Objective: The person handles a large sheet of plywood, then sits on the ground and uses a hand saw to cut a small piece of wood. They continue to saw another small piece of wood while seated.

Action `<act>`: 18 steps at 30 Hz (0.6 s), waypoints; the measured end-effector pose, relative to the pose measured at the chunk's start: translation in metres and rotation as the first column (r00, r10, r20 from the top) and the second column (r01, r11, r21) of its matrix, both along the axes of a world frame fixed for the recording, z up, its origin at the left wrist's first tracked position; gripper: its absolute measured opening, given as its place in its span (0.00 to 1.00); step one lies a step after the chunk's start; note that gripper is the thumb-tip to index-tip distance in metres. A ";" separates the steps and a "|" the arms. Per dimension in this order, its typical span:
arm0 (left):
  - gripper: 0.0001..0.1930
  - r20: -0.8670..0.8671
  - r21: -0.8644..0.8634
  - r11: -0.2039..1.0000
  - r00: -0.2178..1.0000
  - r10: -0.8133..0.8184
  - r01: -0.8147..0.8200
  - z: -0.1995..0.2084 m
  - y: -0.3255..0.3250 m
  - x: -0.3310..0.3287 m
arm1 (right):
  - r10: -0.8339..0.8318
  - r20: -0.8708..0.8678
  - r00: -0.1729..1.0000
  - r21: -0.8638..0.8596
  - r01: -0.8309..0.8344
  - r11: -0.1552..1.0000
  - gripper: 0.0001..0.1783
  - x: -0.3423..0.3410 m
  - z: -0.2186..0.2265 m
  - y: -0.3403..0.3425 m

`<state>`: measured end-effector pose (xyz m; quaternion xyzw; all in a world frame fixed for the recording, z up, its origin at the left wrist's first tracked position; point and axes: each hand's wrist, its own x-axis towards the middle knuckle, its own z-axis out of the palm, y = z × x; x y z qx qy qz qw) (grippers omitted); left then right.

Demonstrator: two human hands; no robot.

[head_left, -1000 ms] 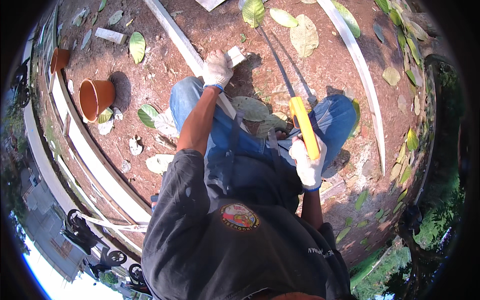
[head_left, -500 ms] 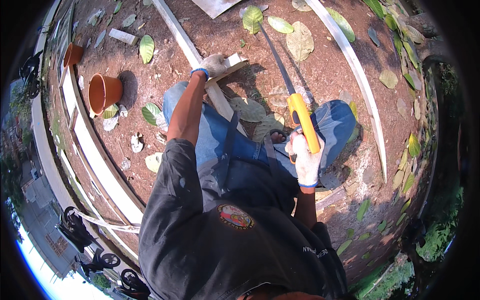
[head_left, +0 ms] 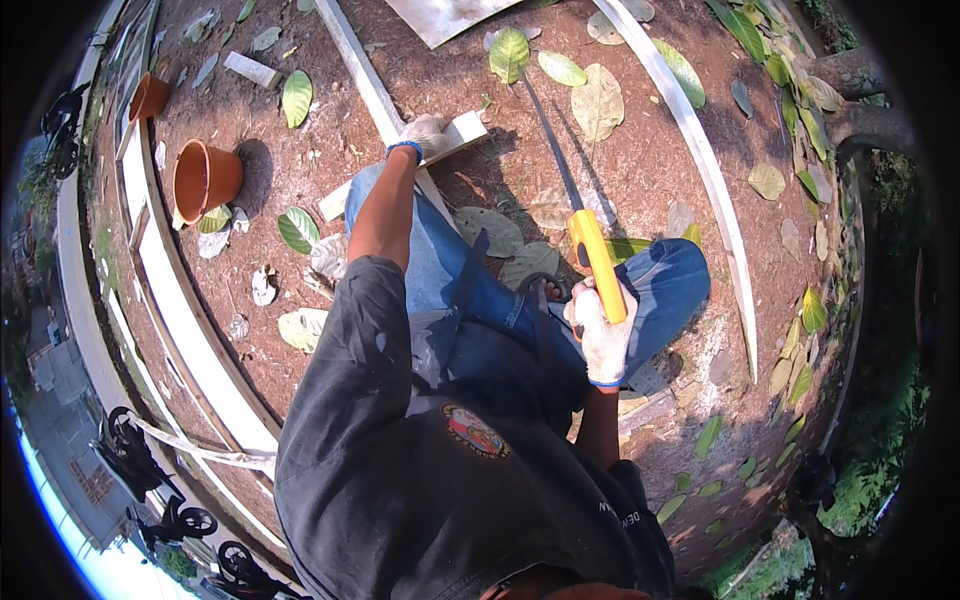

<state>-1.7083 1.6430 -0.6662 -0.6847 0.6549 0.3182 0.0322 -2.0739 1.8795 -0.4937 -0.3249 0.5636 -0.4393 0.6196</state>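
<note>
from overhead — downward, wide, close

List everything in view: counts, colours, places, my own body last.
Long-bladed metal saw, plastic handle: one, grey and yellow, centre.
Short squared wooden piece: one, off-white, upper centre.
Long wooden strips and boards: several, whitish, left, top and right.
Small wooden block: one, pale, upper left.
Flat sheet: one, greyish, top edge.
Round pots: two, orange, left.
Large leaves: many, green and brown, scattered.
Motorcycles: several, dark, left edge.
Thick tree limbs: two, brown, upper right.
Ground: one, reddish brown, beneath.
Your legs: two, blue jeans, centre.
Your torso: one, black shirt, lower centre.
Your gloved left hand: one, white, on the wooden piece.
Your gloved right hand: one, white, on saw handle.
</note>
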 end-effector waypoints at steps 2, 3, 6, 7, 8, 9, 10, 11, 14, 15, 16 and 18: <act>0.29 0.053 0.045 0.999 0.998 -0.015 0.013 0.011 0.004 -0.011 | 0.000 -0.008 1.000 0.003 0.000 1.000 0.08 0.002 0.003 -0.005; 0.33 0.071 0.042 0.998 0.996 -0.052 0.050 0.016 0.008 -0.017 | -0.001 -0.012 1.000 0.003 0.001 1.000 0.07 0.003 0.004 -0.008; 0.29 0.354 0.008 1.000 0.935 -0.020 0.019 0.027 0.026 -0.035 | 0.095 -0.081 0.992 -0.011 -0.096 0.995 0.06 0.015 0.010 -0.016; 0.31 0.343 0.034 0.997 0.937 -0.072 0.064 0.026 0.026 -0.035 | 0.144 -0.187 0.972 -0.033 -0.153 0.988 0.06 0.017 0.008 -0.018; 0.33 0.330 0.060 0.992 0.936 -0.125 0.111 0.025 0.026 -0.034 | 0.187 -0.292 0.938 -0.050 -0.210 0.976 0.06 0.020 0.007 -0.020; 0.35 0.315 0.084 0.984 0.932 -0.177 0.159 0.024 0.025 -0.034 | 0.199 -0.291 0.936 -0.061 -0.226 0.972 0.05 0.022 0.008 -0.021; 0.35 0.309 0.098 0.978 0.929 -0.204 0.182 0.024 0.026 -0.033 | 0.221 -0.332 0.917 -0.076 -0.259 0.963 0.05 0.028 0.014 -0.023; 0.34 0.302 0.113 0.972 0.925 -0.230 0.205 0.024 0.026 -0.032 | 0.241 -0.373 0.896 -0.090 -0.293 0.952 0.06 0.033 0.023 -0.026; 0.32 0.313 0.106 0.975 0.924 -0.221 0.197 0.024 0.029 -0.036 | 0.282 -0.437 0.854 -0.070 -0.344 0.936 0.07 0.039 0.026 -0.027; 0.32 0.312 0.091 0.983 0.933 -0.180 0.159 0.025 0.027 -0.036 | 0.273 -0.464 0.843 -0.095 -0.353 0.931 0.08 0.041 0.020 -0.024; 0.32 0.321 0.082 0.991 0.938 -0.131 0.110 0.027 0.029 -0.031 | 0.273 -0.481 0.833 -0.120 -0.371 0.921 0.08 0.045 0.017 -0.021; 0.33 0.262 0.081 0.996 0.963 -0.069 0.049 0.013 0.020 -0.024 | 0.292 -0.398 0.870 0.002 -0.317 0.948 0.11 0.045 0.015 -0.021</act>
